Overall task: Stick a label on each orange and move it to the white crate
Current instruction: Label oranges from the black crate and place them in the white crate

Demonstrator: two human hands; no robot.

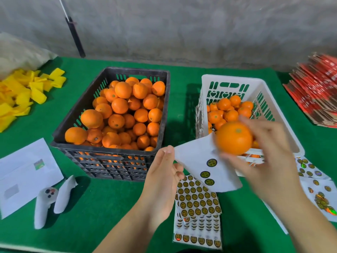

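Note:
My right hand (262,154) grips an orange (234,138), blurred by motion, just above the near rim of the white crate (255,83), which holds several oranges. My left hand (164,172) pinches the corner of a mostly used white label sheet (197,157) with three round dark labels left on it. The sheet lies partly under the held orange. A black crate (109,159) piled with oranges stands to the left. A stack of full label sheets (197,203) lies on the green table below my hands.
More holographic sticker sheets (321,196) lie at the right. White paper (23,172) and two white controllers (52,196) lie at the left front, yellow foam nets (23,94) at the back left, and red flat cartons (315,88) at the back right.

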